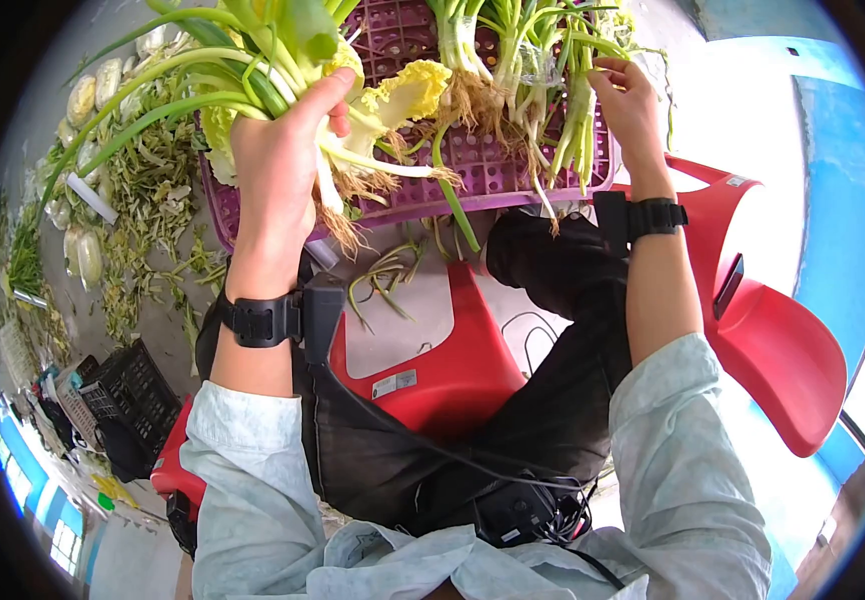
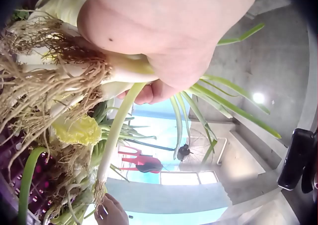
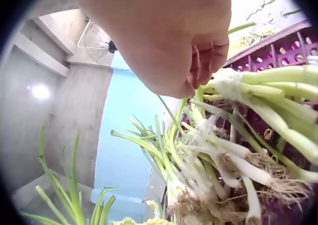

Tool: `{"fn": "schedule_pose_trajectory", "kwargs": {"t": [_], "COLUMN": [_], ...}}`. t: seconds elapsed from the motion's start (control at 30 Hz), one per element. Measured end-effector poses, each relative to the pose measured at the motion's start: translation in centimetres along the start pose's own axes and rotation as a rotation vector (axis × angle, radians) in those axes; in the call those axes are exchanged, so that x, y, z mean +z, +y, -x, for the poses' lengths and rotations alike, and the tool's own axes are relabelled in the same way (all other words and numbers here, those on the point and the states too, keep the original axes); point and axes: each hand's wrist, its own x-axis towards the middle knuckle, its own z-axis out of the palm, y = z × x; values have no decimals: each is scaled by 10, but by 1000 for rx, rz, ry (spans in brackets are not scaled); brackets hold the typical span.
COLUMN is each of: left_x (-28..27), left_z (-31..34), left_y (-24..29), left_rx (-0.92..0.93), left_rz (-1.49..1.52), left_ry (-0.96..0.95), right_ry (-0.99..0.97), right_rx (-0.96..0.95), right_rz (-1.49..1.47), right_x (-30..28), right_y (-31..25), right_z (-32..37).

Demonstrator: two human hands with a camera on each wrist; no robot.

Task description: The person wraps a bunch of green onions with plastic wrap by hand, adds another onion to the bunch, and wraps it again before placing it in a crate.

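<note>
My left hand point(image 1: 288, 150) grips a loose bunch of spring onions point(image 1: 388, 167) over the left part of a purple plastic crate point(image 1: 403, 212). Their roots hang down toward me, and long green leaves fan out to the left. At the crate's right side, the fingertips of my right hand point(image 1: 633, 105) pinch the green part of a spring onion bundle point(image 1: 580, 120). Clear wrapping point(image 3: 229, 83) goes round that bundle, seen in the right wrist view. More rooted bundles point(image 1: 468, 85) lie beside it. A yellow cabbage leaf point(image 1: 418, 90) sits between the hands.
Leaf scraps point(image 1: 153, 190) and pale cabbages point(image 1: 83, 255) cover the floor at left. A red seat point(image 1: 433, 390) is between my legs, and a red chair point(image 1: 783, 350) stands at right. A black crate point(image 1: 128, 400) lies at lower left. Cables point(image 1: 563, 510) cross my lap.
</note>
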Motion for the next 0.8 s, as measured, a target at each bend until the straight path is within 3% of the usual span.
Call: {"fn": "schedule_pose_trajectory", "kwargs": {"t": [0.13,0.4,0.5,0.6,0.7,0.8], "left_x": [-2,-3,-3,-3,-3,-3], "left_z": [-2,-3,-2,-1,0,-1], "left_y": [-2,-1,-1,1,3,1], "left_rx": [-8,31,43,25,19,-17], "left_rz": [3,37,41,24,10,11], "left_ry": [5,13,17,20,-7,12], "right_ry": [-42,-96,-168,-55,-51,-180], "right_rx": [-211,8,63,-36,-15,25], "right_rz": [66,352,166,-238,-575,-823], "right_x": [19,35,32,32,28,29], "right_y": [2,-15,-13,-22,-44,-63], "right_z": [-9,-11,-12,-11,-1,12]}}
